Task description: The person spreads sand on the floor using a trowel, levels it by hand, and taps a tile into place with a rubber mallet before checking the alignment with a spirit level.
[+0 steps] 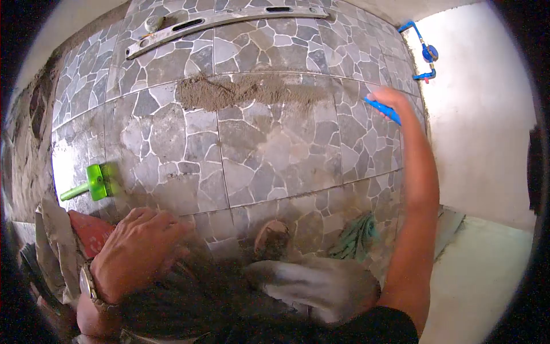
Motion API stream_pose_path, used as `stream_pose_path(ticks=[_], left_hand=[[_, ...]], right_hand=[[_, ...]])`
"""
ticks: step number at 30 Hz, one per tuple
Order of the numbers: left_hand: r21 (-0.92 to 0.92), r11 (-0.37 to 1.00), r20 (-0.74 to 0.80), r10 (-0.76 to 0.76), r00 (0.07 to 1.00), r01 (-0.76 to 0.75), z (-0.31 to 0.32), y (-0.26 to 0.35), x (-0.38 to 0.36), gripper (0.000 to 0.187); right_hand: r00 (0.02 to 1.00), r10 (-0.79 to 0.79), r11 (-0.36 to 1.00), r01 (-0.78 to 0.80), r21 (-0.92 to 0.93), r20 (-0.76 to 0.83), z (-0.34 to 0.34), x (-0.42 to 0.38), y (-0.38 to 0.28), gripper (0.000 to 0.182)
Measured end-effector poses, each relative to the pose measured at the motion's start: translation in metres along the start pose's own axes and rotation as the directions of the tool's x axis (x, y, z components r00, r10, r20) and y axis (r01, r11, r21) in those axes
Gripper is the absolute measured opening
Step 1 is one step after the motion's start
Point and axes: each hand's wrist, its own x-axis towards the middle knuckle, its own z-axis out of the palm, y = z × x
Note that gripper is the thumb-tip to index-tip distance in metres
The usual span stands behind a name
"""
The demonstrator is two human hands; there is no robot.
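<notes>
My right hand [392, 98] is closed around a narrow blue strip-like tool [382, 110], held low over the stone-patterned floor tiles [275, 155] at the right. Its working edge and exact kind do not show. To the left of that hand, a band of loose grey-brown sand or dry mortar [220, 93] lies across a tile joint. My left hand [140, 246], with a watch [87, 281] on the wrist, rests near my knee at the lower left. Its fingers lie loosely forward with nothing visible in them.
A green mallet [96, 182] lies on the tiles at left. A long spirit level [229, 20] and a small round object [153, 23] lie at the far side. A teal cloth [355, 236] is near my foot [272, 236]. Blue pipes [428, 53] run along the right wall.
</notes>
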Motion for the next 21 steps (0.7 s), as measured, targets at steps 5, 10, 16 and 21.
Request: stream_pose_path(ticks=[5, 10, 16, 21], left_hand=[[0.023, 1.000, -0.029, -0.006, 1.000, 0.007, -0.004, 0.005, -0.010, 0.036], [0.029, 0.999, -0.008, -0.042, 0.999, 0.042, -0.013, 0.011, -0.013, 0.034], [0.029, 0.999, 0.041, -0.022, 0.999, 0.021, -0.001, 0.000, -0.008, 0.034], [0.023, 1.000, 0.018, -0.002, 1.000, 0.001, 0.007, 0.000, -0.002, 0.033]], right_hand=[[0.996, 0.069, 0.994, -0.063, -0.088, 0.065, -0.004, -0.025, 0.022, 0.035], [0.973, -0.016, 0.981, 0.060, 0.186, -0.232, 0.012, -0.030, 0.078, 0.038], [0.757, 0.011, 0.961, -0.187, -0.201, -0.653, 0.072, 0.059, 0.117, 0.041], [0.795, -0.181, 0.934, -0.045, -0.354, -0.579, 0.120, 0.034, 0.061, 0.042]])
